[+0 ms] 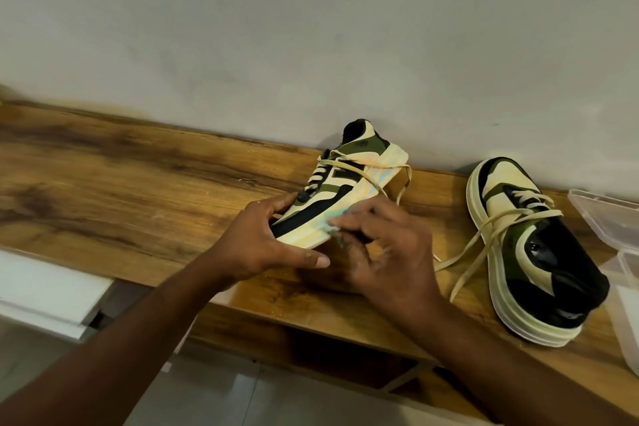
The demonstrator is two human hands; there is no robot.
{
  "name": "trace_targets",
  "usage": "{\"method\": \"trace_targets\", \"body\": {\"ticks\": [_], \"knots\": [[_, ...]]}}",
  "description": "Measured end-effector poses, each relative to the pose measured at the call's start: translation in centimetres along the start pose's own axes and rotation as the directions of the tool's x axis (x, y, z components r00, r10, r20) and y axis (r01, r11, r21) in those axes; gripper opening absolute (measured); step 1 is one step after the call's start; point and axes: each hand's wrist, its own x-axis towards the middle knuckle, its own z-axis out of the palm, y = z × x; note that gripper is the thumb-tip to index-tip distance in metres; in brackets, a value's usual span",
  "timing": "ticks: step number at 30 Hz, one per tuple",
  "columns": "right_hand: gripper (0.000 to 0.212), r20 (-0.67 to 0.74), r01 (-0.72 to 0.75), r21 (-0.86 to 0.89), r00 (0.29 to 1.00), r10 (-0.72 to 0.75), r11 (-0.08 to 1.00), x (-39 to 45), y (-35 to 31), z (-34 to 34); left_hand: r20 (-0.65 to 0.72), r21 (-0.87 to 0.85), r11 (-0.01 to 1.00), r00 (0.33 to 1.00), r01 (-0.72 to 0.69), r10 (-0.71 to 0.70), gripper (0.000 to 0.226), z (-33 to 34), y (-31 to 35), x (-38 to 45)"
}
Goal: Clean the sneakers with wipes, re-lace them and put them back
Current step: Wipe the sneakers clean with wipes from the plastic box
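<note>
A cream, green and black sneaker (349,183) lies tilted on the wooden shelf (138,190), its heel toward the wall. My left hand (262,242) grips its toe end, thumb stretched under the sole. Against the sole's side edge my right hand (383,245) pinches a small pale wipe (332,221), mostly hidden by the fingers. The sneaker's cream laces (390,180) hang loose over its side. A second matching sneaker (539,252) stands on the shelf to the right, its laces loose and trailing toward my right hand.
A clear plastic container (608,218) sits at the shelf's right end, partly cut off by the frame. A plain wall (311,28) runs behind the shelf. White boards (45,294) lie below at the left, over a tiled floor.
</note>
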Motion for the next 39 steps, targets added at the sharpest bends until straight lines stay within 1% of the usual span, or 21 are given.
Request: {"method": "trace_targets", "body": {"ticks": [2,4,5,7,9,11,12,14,17,18,19,20,22,24,26,28,30,32,34,36,39], "knots": [[0.026,0.094,0.116,-0.027,0.989,-0.113,0.993,-0.6,-0.6,0.6,0.0,-0.019,1.0,1.0,0.012,-0.012,0.135,-0.2,-0.2,0.2],[0.025,0.092,0.139,-0.039,0.987,-0.135,0.99,-0.3,-0.2,0.5,0.022,-0.016,1.0,1.0,0.011,-0.01,0.133,-0.3,-0.1,0.3],[0.025,0.055,0.111,-0.039,0.993,-0.108,0.993,0.0,0.3,0.2,0.026,-0.006,1.0,1.0,0.005,-0.005,0.135,-0.3,0.0,0.4],[0.025,-0.044,0.001,-0.027,0.999,-0.002,1.0,0.9,1.6,-0.3,0.03,0.028,1.0,1.0,0.0,0.0,0.139,-0.4,0.0,0.3],[0.026,-0.129,-0.111,-0.015,0.986,0.108,0.994,1.7,3.0,-0.9,0.036,0.045,0.999,0.999,0.007,-0.009,0.142,-0.2,0.0,0.4],[0.026,-0.168,-0.166,-0.034,0.973,0.158,0.986,2.0,3.3,-0.9,0.027,0.046,0.999,1.0,0.009,-0.01,0.142,0.1,0.0,0.4],[0.026,-0.165,-0.162,-0.041,0.974,0.154,0.986,1.8,2.9,-0.6,0.019,0.035,0.999,1.0,0.01,-0.01,0.142,0.2,-0.1,0.4],[0.026,-0.107,-0.083,-0.053,0.991,0.077,0.995,1.2,1.4,0.1,0.002,-0.017,1.0,1.0,0.009,-0.009,0.135,0.3,-0.2,0.5],[0.024,0.034,0.09,-0.068,0.996,-0.088,0.994,0.1,-0.7,0.8,-0.003,-0.089,0.996,1.0,-0.01,0.01,0.111,0.3,-0.2,0.6],[0.022,0.065,0.119,-0.06,0.991,-0.115,0.991,0.1,-0.7,0.8,-0.001,-0.093,0.996,1.0,-0.012,0.012,0.108,0.3,-0.2,0.6],[0.021,0.073,0.123,-0.052,0.99,-0.119,0.991,0.2,-0.4,0.6,-0.003,-0.092,0.996,1.0,-0.013,0.013,0.11,0.4,-0.1,0.6],[0.021,0.056,0.102,-0.05,0.994,-0.099,0.994,0.5,0.1,0.5,-0.008,-0.092,0.996,1.0,-0.011,0.011,0.115,0.5,-0.1,0.7],[0.024,-0.029,-0.013,-0.048,1.0,0.011,0.999,1.1,1.2,0.0,-0.016,-0.077,0.997,1.0,-0.015,0.014,0.126,0.6,-0.1,0.8],[0.025,-0.116,-0.144,-0.003,0.983,0.143,0.99,1.9,2.3,-0.6,-0.019,-0.056,0.998,0.999,-0.027,0.026,0.129,0.8,-0.1,0.9],[0.025,-0.154,-0.192,-0.004,0.97,0.19,0.981,2.2,2.7,-0.9,-0.027,-0.05,0.998,0.999,-0.034,0.033,0.129,0.9,-0.1,0.9],[0.023,-0.139,-0.146,-0.018,0.98,0.142,0.989,1.8,1.8,-0.6,-0.035,-0.073,0.997,0.999,-0.023,0.021,0.129,1.0,-0.1,0.8],[0.022,-0.074,-0.041,-0.024,0.996,0.04,0.999,1.1,0.4,0.0,-0.037,-0.124,0.992,0.999,-0.015,0.011,0.126,1.1,-0.2,1.0],[0.021,0.002,0.051,-0.016,0.999,-0.051,0.999,0.4,-0.7,0.7,-0.032,-0.141,0.99,0.999,-0.021,0.017,0.119,1.0,-0.4,1.2],[0.021,0.022,0.085,-0.014,0.996,-0.085,0.996,0.6,-0.7,0.7,-0.016,-0.148,0.989,1.0,-0.026,0.024,0.118,0.9,-0.5,1.3],[0.019,-0.03,0.041,-0.008,0.999,-0.041,0.999,1.1,0.1,0.3,-0.005,-0.151,0.988,1.0,-0.02,0.02,0.126,0.7,-0.4,1.3],[0.017,-0.149,-0.167,0.027,0.974,0.169,0.986,2.2,2.2,-1.0,0.0,-0.082,0.996,1.0,-0.029,0.029,0.138,0.8,-0.2,1.2]]}}
